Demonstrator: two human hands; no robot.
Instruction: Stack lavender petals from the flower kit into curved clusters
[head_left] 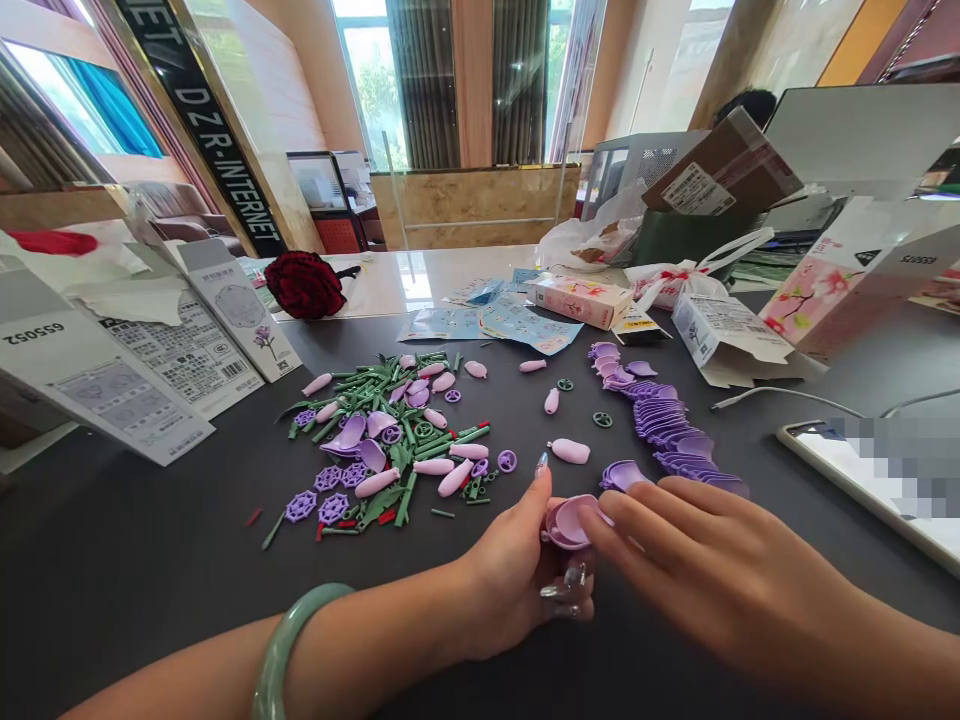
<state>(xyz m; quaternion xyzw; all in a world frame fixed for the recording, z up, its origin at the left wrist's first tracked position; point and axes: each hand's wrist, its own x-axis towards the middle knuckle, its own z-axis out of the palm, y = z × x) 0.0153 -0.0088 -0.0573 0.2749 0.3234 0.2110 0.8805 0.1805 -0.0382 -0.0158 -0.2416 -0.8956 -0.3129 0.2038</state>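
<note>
My left hand (517, 570), a green bangle on its wrist, is closed around several cupped pink plastic petals (571, 522), nested together above the table's front part. From the right, my right hand (705, 560) reaches over with its fingers bent and pressed together, its fingertips on the edge of the same petals; its thumb is hidden. A small stack of purple petals (624, 475) lies just behind its fingers. Beyond it runs a long curved row of overlapping purple petals (671, 430). Nearby rests a pink pod-shaped piece (570, 451).
A heap of green stems (405, 430), pink pods and purple wheel-shaped pieces spreads left of centre. Opened white boxes (180, 340) stand at the left, a dark red rose (306, 284) behind. Blue leaflets (517, 318) lie at the back. A phone (877, 480) with a cable is at the right.
</note>
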